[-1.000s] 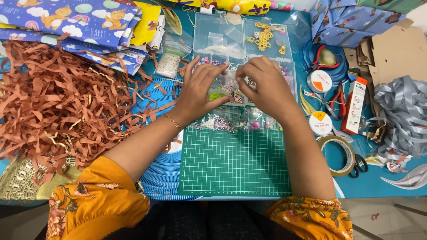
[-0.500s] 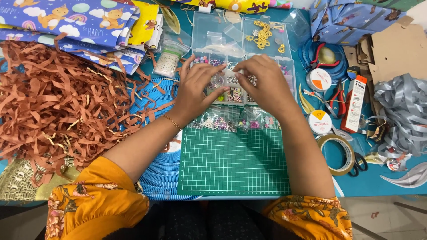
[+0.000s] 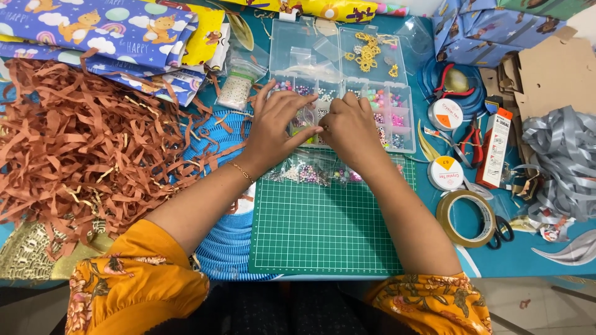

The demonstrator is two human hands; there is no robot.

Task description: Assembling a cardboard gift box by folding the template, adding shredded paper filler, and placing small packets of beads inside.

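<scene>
At the far left of your worktop (image 3: 534, 260) lies a heap of brown shredded paper (image 3: 68, 149), with patterned wrapping sheets (image 3: 105, 31) above it and a blue pleated paper piece (image 3: 230, 236) running down beside the green cutting mat (image 3: 335, 223). Your left hand (image 3: 276, 127) reaches up from the mat's left edge, palm down, fingers fanned toward the clear compartment box (image 3: 344, 68), its thumb stretched right to meet your other hand. The left grip is loosely spread except at the thumb tip, where it helps pinch a small clear bag (image 3: 305, 118) over the box's lower-left compartments. Your right hand (image 3: 351, 127) sits curled, knuckles up, its grip pressed onto the same bag; what the fingertips do underneath you cannot tell. More bead bags (image 3: 304, 174) lie on the mat's top edge below your wrists. Further right sit two round thread spools (image 3: 445, 115), red pliers (image 3: 475, 133), a tape roll (image 3: 465, 217), scissors (image 3: 500, 232) and grey ribbon (image 3: 559, 161).

Compared with a second ago, both your hands have drawn closer together and slightly upward over the box; the rest of the worktop is unchanged.
</scene>
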